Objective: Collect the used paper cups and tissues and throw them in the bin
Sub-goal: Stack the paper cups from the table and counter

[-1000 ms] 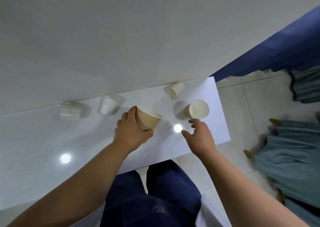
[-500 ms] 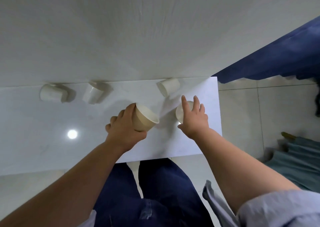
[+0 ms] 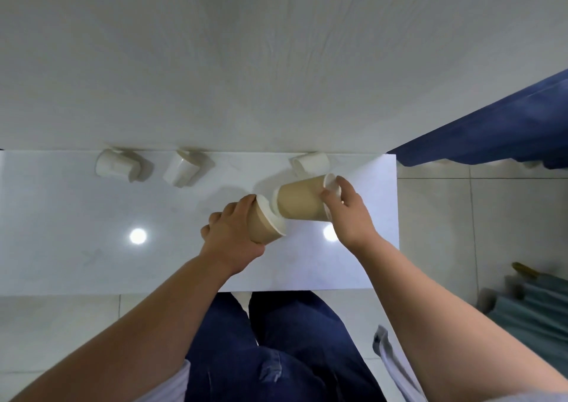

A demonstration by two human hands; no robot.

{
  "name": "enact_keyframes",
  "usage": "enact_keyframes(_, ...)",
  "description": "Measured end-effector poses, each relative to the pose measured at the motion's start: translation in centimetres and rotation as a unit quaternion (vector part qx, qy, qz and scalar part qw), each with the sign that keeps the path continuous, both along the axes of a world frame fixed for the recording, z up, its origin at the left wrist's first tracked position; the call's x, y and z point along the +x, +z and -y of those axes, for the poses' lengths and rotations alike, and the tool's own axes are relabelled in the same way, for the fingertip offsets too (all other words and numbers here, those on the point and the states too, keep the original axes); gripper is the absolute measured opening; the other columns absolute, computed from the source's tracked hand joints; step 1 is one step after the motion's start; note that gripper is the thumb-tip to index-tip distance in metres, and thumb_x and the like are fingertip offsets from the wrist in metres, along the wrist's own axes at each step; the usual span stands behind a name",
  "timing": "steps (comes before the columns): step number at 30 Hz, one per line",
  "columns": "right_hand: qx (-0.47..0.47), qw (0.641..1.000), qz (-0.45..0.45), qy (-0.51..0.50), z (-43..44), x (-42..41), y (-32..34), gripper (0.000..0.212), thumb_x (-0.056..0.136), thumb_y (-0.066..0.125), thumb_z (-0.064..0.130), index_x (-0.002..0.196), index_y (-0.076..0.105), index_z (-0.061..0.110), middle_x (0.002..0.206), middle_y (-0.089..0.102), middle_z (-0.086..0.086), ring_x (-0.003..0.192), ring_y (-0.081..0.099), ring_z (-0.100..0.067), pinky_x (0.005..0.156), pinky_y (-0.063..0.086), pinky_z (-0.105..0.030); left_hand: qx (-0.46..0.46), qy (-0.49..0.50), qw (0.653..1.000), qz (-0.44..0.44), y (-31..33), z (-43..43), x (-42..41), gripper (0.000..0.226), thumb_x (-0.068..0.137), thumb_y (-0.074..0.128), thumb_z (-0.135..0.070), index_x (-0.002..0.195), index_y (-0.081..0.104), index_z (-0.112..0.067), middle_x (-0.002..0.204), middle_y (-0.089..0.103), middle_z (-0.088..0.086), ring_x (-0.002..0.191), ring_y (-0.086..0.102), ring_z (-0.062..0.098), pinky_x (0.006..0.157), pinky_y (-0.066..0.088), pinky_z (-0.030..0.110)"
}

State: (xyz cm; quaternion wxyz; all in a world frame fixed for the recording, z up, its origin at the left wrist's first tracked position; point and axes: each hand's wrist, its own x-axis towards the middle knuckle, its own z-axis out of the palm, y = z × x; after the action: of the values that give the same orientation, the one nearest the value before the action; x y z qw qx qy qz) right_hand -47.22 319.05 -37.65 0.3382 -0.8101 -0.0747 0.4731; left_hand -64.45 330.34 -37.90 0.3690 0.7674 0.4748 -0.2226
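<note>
Fingers [image 3: 246,202] of our left hand [image 3: 233,235] curl round a tan paper cup [image 3: 264,226], tilted above the worktop [image 3: 76,248] with its mouth rightward. Our right hand [image 3: 349,217] grips a second tan cup [image 3: 299,202] by its wide end, sideways, its narrow base meeting the first cup's white rim. Along the worktop's far edge, against the wall [image 3: 276,63], three white cups lie tipped: a left cup [image 3: 118,166], a middle cup [image 3: 182,168], and a right cup [image 3: 311,162] just behind the held pair. We see the worktop glossy and white, with two round glints. Past its right edge: pale floor tiles [image 3: 436,232], blue cloth [image 3: 491,125].
</note>
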Motion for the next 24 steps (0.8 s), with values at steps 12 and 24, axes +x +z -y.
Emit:
enact_keyframes(12,0.031,0.973,-0.185,0.133,-1.9,-4.0,-0.1,0.065,0.093,0.055,0.036,0.150,0.024,0.036,0.154,0.027,0.014,0.141,0.026,-0.011,0.109,0.027,-0.029,-0.046,-0.012,0.996,0.071,-0.4,-0.2,-1.6,0.089,0.069,0.075,-0.026,0.142,0.026,-0.040,0.137,0.041,-0.011,0.122,0.037,0.023,0.094,0.030,0.036)
enact_keyframes(24,-0.079,0.982,0.068,0.156,-2.8,-3.8,-5.5,0.067,0.092,0.051,0.051,0.147,0.029,0.021,0.143,0.042,-0.002,0.129,0.042,-0.021,0.098,0.039,-0.033,-0.050,0.071,0.992,0.096,-4.8,-1.3,-4.7,0.107,0.071,0.078,-0.027,0.145,0.004,-0.047,0.136,0.040,-0.001,0.124,0.036,0.028,0.099,0.036,0.044)
